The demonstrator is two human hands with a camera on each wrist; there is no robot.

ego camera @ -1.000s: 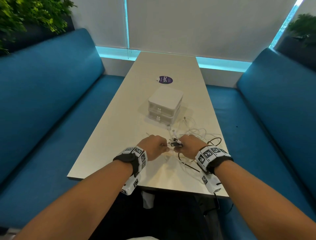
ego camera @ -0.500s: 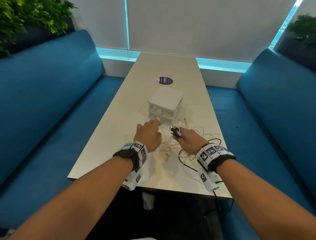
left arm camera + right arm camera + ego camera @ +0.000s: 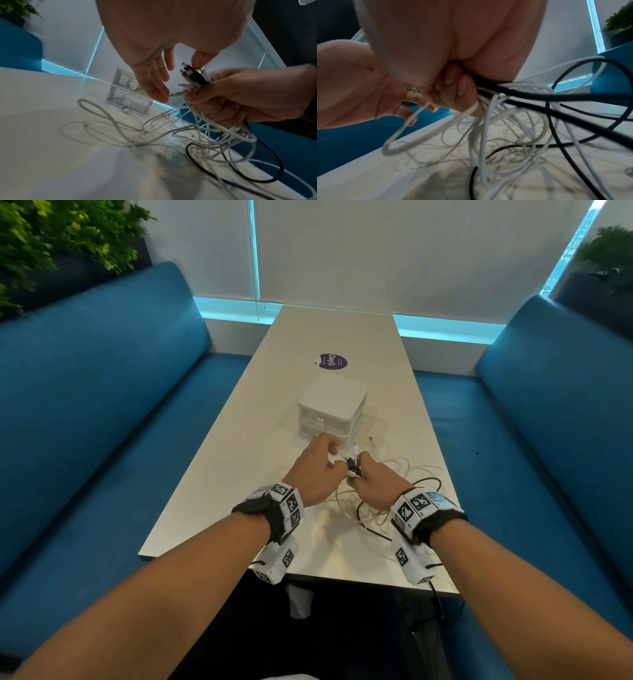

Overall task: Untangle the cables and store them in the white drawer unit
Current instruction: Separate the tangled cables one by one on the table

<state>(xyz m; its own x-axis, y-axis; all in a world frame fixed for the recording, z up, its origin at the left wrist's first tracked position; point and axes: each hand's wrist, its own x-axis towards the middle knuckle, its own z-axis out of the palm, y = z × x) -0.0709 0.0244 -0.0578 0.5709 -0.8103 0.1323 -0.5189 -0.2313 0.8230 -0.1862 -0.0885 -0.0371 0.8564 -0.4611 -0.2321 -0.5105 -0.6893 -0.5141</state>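
1. The right hand (image 3: 436, 54) fills the right wrist view's top; its fingertips hide the cables' (image 3: 513, 121) plug ends.
2. The drawer unit's (image 3: 126, 93) contents are indistinct.

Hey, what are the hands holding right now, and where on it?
The right hand grips the bundle of cables just behind the plugs. The left hand reaches to one plug; whether it pinches it cannot be told.
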